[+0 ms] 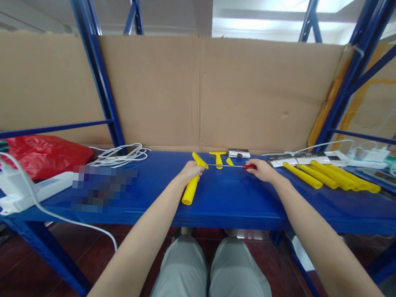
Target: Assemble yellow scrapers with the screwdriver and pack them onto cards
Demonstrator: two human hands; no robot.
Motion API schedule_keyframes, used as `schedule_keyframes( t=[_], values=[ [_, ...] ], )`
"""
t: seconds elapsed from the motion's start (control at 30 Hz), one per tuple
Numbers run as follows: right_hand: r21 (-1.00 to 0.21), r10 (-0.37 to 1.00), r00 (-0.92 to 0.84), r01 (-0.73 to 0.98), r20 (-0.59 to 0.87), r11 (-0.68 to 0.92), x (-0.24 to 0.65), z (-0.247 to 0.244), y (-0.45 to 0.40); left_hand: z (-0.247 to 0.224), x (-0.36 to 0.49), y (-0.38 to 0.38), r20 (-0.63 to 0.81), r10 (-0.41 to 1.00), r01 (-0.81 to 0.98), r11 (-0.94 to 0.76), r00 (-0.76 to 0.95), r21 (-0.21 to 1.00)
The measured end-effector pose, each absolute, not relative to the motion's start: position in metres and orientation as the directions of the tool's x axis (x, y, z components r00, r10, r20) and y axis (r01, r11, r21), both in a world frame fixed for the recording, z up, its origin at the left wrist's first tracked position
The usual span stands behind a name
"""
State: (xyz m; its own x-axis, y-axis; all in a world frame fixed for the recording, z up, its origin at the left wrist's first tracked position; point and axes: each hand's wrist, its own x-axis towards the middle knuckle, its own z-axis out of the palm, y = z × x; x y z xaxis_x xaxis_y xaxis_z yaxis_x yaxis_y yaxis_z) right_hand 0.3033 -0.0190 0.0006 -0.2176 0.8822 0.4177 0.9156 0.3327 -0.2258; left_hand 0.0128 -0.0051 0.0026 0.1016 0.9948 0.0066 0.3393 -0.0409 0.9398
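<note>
My left hand is wrapped round a yellow T-shaped tool, whose thick tubular handle slants toward me. In my right hand is a screwdriver by its red handle. The thin shaft points left and its tip reaches the head of the yellow tool beside my left fingers; the exact contact is too small to make out. Just behind the shaft lie a second yellow T-shaped piece and a small flat yellow piece. A small black-and-white pack rests near the cardboard.
Several yellow tubes lie at the right of the blue shelf, by white packs and a power strip. At left are a red bag, coiled white cable and another power strip. Cardboard stands behind.
</note>
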Motion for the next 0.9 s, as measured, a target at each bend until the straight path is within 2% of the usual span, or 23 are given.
schedule_keyframes(
  t=[0.73, 0.9],
  values=[
    [-0.177, 0.871, -0.239, 0.923, 0.43, 0.34, 0.3078, -0.0047, -0.0123, 0.0116, 0.0174, -0.0142, -0.029, 0.996, 0.399, -0.008, 0.086, 0.917],
    [-0.098, 0.861, -0.254, 0.94, 0.44, 0.328, 0.301, 0.0012, -0.0199, 0.0108, 0.0176, -0.0134, -0.022, 0.997, 0.434, -0.012, 0.073, 0.901]
  ],
)
